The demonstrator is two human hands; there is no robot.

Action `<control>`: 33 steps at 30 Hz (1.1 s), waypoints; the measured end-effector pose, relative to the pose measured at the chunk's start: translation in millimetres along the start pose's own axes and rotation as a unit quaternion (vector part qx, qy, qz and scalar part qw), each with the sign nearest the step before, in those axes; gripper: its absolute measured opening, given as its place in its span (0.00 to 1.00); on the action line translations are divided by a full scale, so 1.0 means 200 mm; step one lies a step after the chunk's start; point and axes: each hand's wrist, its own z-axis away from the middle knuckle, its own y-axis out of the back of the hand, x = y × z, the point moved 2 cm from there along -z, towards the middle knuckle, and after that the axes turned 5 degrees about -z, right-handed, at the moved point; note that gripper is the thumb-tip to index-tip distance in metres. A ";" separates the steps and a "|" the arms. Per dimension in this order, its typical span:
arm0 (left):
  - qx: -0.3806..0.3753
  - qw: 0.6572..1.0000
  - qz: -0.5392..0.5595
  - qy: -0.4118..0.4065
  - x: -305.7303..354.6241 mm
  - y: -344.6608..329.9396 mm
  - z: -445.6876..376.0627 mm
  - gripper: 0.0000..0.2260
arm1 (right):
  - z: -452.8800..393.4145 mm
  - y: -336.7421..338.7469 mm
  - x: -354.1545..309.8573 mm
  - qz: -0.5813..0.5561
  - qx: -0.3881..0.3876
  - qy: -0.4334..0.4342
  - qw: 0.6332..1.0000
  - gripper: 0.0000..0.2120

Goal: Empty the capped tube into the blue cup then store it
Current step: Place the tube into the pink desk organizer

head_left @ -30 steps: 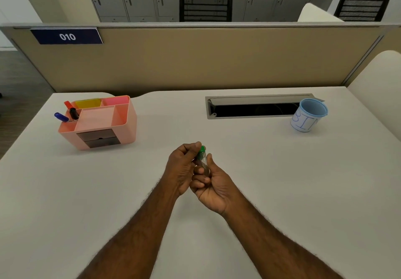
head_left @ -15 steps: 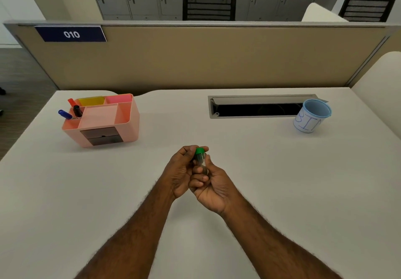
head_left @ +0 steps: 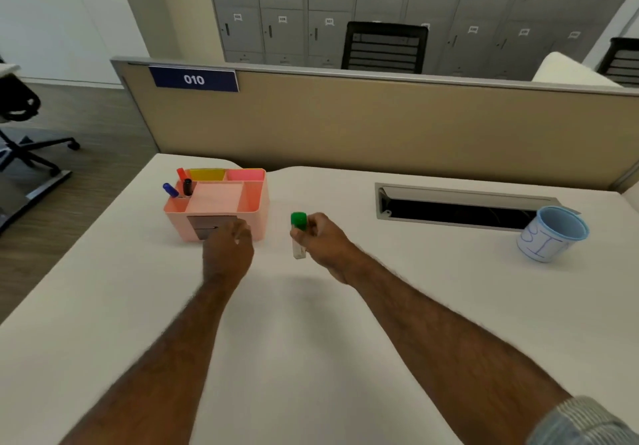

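Note:
A small clear tube (head_left: 299, 249) with a green cap stands upright above the white table, pinched in my right hand (head_left: 323, 242). My left hand (head_left: 228, 249) is apart from the tube, reaching at the front of the pink organiser (head_left: 256, 195), just by its dark drawer; its fingers are blurred and hold nothing I can see. The blue cup (head_left: 567, 218), with a white hand-written label, sits tilted at the far right of the table, well away from both hands.
The organiser holds several markers (head_left: 171, 189) in its left compartment. A metal cable slot (head_left: 460, 194) lies open in the table behind the cup. A beige partition runs along the far edge. The table's left edge drops to the floor.
My hands have separated: the left let go of the tube and moved left to the organiser's front, the right carried the tube up and forward. The view has swung left.

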 end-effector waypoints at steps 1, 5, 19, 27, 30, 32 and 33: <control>0.028 0.998 -0.044 -0.028 -0.03 0.04 -0.04 0.10 | -0.03 -0.02 -0.05 0.022 0.006 0.022 1.000 0.17; 0.042 0.967 -0.218 -0.125 -0.15 0.14 -0.20 0.14 | -0.15 -0.11 -0.20 0.091 0.035 0.087 0.991 0.13; -0.030 0.963 -0.256 -0.082 -0.37 0.15 -0.34 0.25 | -0.53 -0.45 -0.41 0.142 0.025 0.179 0.973 0.15; -0.021 0.972 -0.227 -0.064 -0.38 0.12 -0.35 0.25 | -0.68 -0.57 -0.31 0.280 0.038 0.185 0.941 0.10; -0.018 0.973 -0.223 -0.064 -0.37 0.12 -0.35 0.25 | -0.71 -0.58 -0.27 0.303 0.050 0.200 0.930 0.09; -0.017 0.973 -0.220 -0.065 -0.37 0.12 -0.34 0.25 | -0.71 -0.58 -0.25 0.312 0.053 0.210 0.925 0.09; -0.017 0.974 -0.218 -0.067 -0.37 0.12 -0.34 0.26 | -0.71 -0.59 -0.25 0.317 0.052 0.212 0.923 0.09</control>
